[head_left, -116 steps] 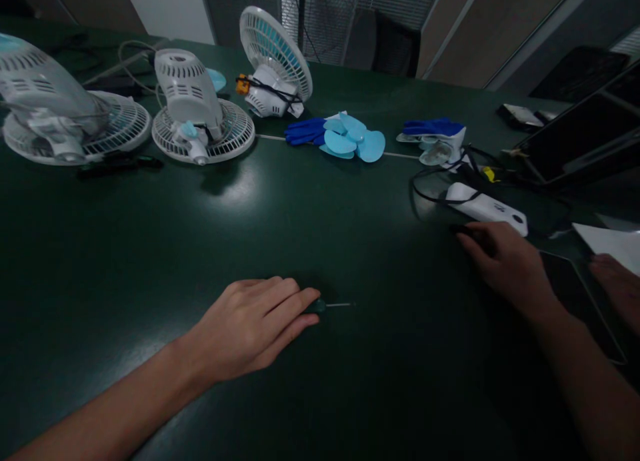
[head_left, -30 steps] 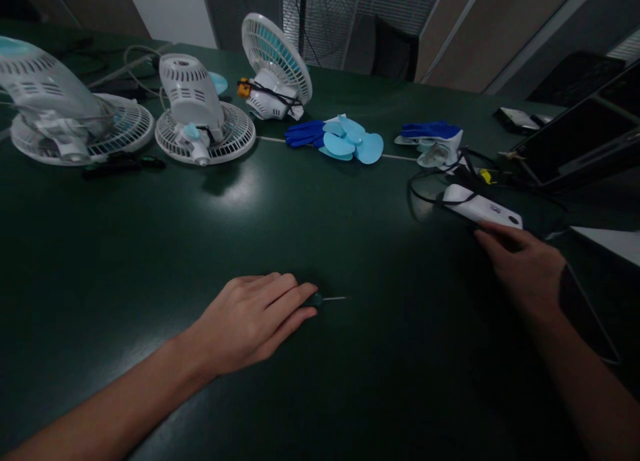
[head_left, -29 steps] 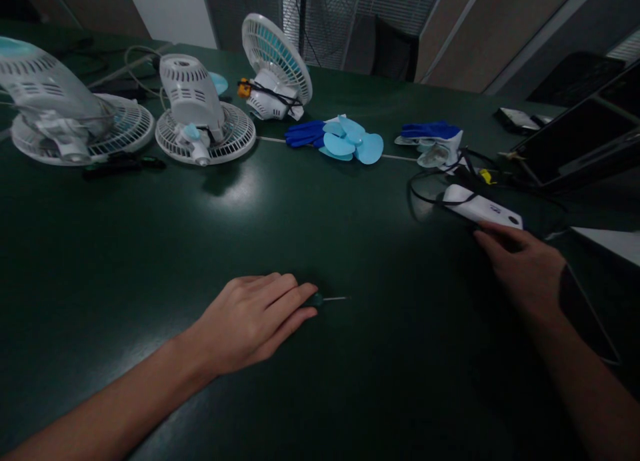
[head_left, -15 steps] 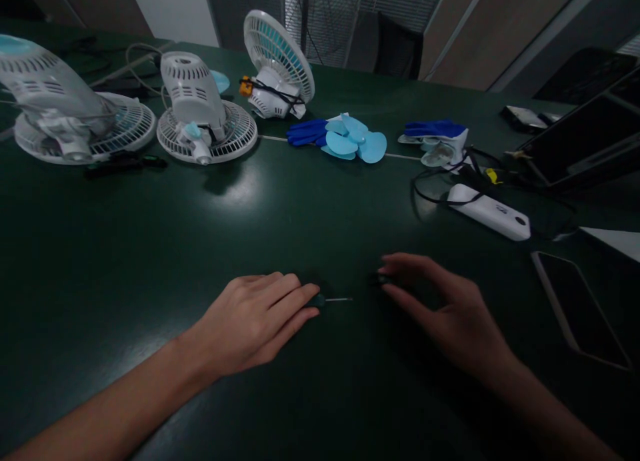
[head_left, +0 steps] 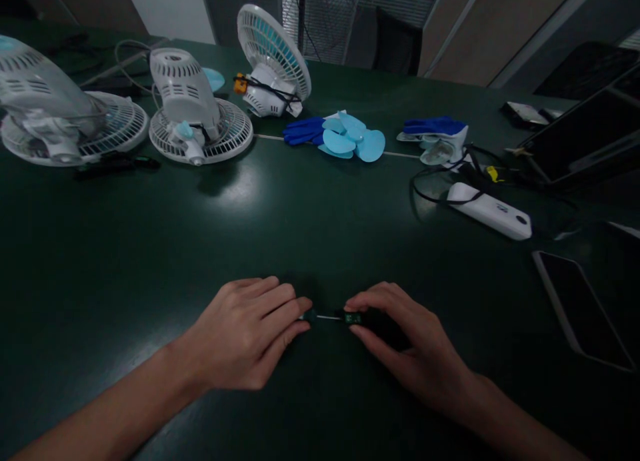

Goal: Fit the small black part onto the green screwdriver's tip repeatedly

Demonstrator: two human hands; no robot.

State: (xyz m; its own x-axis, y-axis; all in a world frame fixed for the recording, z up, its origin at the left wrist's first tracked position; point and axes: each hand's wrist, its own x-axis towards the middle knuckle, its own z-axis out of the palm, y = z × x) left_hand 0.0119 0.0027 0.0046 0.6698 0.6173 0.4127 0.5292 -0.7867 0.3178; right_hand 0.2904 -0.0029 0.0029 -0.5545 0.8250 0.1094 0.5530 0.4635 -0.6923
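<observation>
My left hand [head_left: 250, 331] is closed round the dark green handle of a screwdriver [head_left: 329, 318], its thin metal shaft pointing right, low over the dark green table [head_left: 280, 234]. Between the thumb and fingertips of my right hand [head_left: 410, 348] is a small dark block [head_left: 353, 318] with pale green markings, perhaps a screwdriver magnetizer. The shaft's tip meets the left side of this block; whether it goes into it I cannot tell.
A phone [head_left: 580, 308] and a white power bank-like device [head_left: 490, 211] with a black cable lie at right. Along the back are white fans [head_left: 187, 101], a light blue fan blade [head_left: 353, 138], gloves [head_left: 435, 128] and a dark monitor-like frame [head_left: 590, 131].
My right hand has moved left from beside the white device, bringing the small dark block to the screwdriver's tip. My left hand keeps its grip on the screwdriver, shifted slightly towards me.
</observation>
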